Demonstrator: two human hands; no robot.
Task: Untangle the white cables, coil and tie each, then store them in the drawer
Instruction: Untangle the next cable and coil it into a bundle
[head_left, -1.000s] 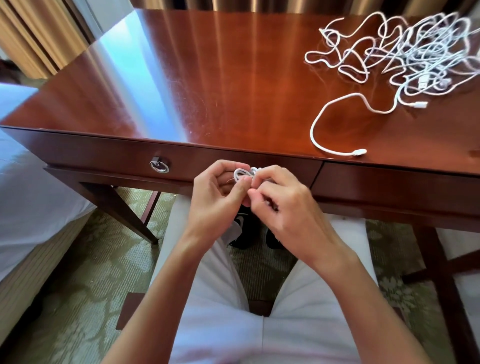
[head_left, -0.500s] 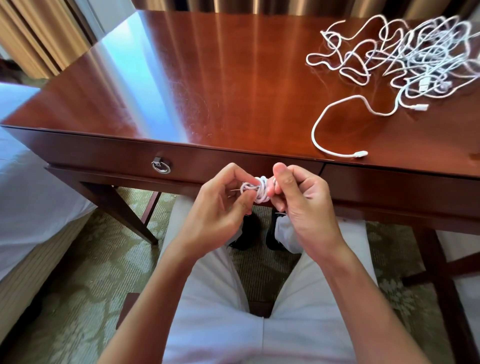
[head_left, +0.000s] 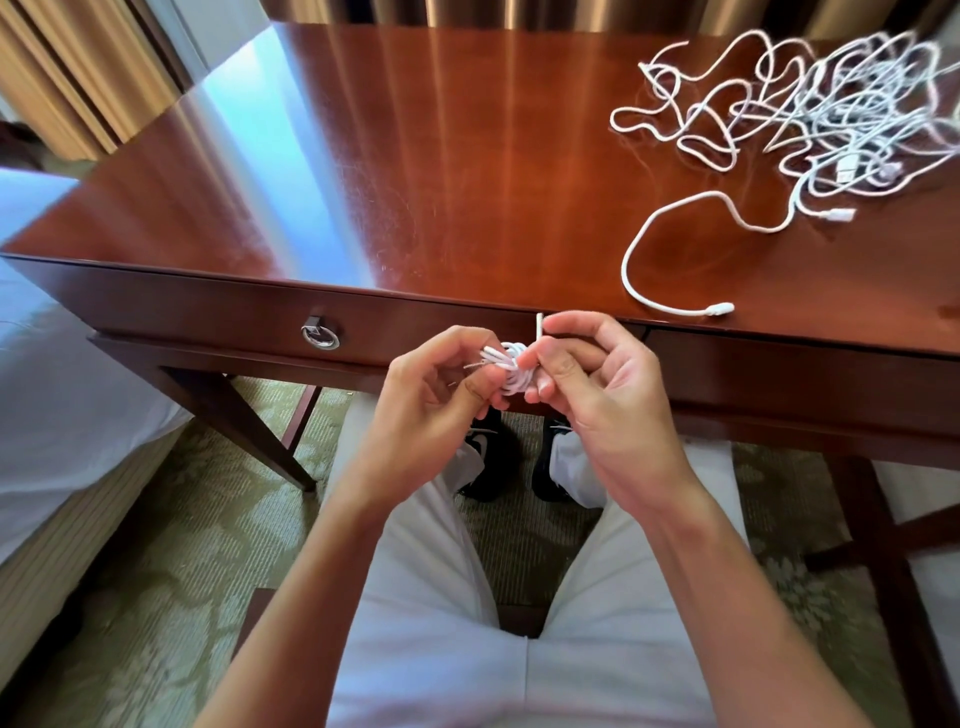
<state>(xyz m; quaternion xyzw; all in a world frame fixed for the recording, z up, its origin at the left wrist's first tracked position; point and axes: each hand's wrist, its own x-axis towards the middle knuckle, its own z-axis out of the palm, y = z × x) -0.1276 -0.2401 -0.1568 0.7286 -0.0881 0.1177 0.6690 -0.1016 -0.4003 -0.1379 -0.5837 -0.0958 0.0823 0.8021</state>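
Small coiled white cable (head_left: 511, 370) held in mid-air in front of the closed drawer (head_left: 218, 317), below the tabletop (head_left: 415, 171) edge and above the lap. Left hand (head_left: 436, 387): grip clamped on the coil's left side, thumb and curled fingers pinching the bundle. Right hand (head_left: 597, 384): grip clamped as well, thumb and fingertips pinching the coil's right side, with a short white strip, tie or cable end (cannot tell which) (head_left: 539, 325), sticking upright just above the forefinger. Metal ring pull (head_left: 320, 332) on the drawer front, left of the hands. Far right of the tabletop: loose tangle of white cables (head_left: 810, 114), one strand (head_left: 670, 249) curving toward the near edge, its plug lying flat. White trousers and dark shoes beneath; bed (head_left: 57, 405) at left.
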